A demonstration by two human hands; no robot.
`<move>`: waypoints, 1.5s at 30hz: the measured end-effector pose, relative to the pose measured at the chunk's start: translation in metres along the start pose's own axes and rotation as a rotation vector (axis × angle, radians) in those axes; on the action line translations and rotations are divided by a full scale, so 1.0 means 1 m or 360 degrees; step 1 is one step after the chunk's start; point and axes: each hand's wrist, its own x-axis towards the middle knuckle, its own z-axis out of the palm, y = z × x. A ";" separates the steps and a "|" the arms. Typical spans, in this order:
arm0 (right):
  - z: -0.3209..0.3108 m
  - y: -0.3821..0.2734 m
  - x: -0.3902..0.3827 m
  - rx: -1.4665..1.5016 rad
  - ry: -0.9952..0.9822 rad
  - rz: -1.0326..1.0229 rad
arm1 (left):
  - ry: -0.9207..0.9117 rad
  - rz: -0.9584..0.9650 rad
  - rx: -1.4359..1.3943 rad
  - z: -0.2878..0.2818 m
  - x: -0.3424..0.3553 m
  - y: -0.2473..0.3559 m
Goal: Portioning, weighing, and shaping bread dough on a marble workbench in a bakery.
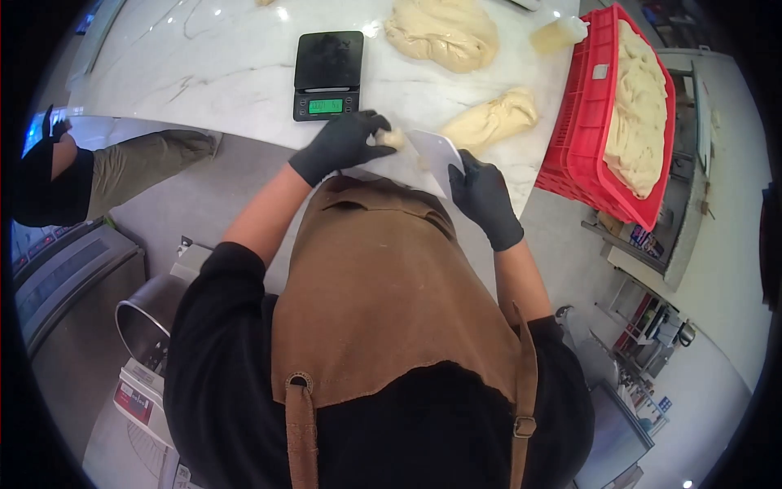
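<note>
My left hand (342, 147), in a black glove, pinches a small piece of pale dough (393, 138) close to the front edge of the marble counter (204, 81). In my right hand (485, 196), gloved too, is a flat white dough scraper (441, 159), its blade tilted beside the small piece. A black digital scale (328, 61) with a lit green display stands just beyond my left hand, its platform bare. Beyond the scraper lies a long strip of dough (493, 118). Farther back rests a large smooth mound of dough (444, 34).
A red plastic crate (580, 134) full of dough stands at the counter's right end. Next to it lies a squeeze bottle (558, 36) of yellowish liquid. Another person's leg (147, 167) shows at the left. A metal mixing bowl (147, 318) is behind my left arm.
</note>
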 end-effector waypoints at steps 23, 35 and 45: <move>0.032 0.010 0.124 -0.0400 0.0576 -0.0286 | 0.0212 0.0264 0.0101 0.122 -0.004 0.011; 0.032 0.000 0.144 -0.0243 0.0591 -0.0501 | 0.0053 -0.0065 0.0037 0.111 -0.011 0.025; 0.046 0.007 0.120 -0.0201 0.0470 -0.0457 | -0.0021 -0.0090 -0.0237 0.115 -0.018 0.027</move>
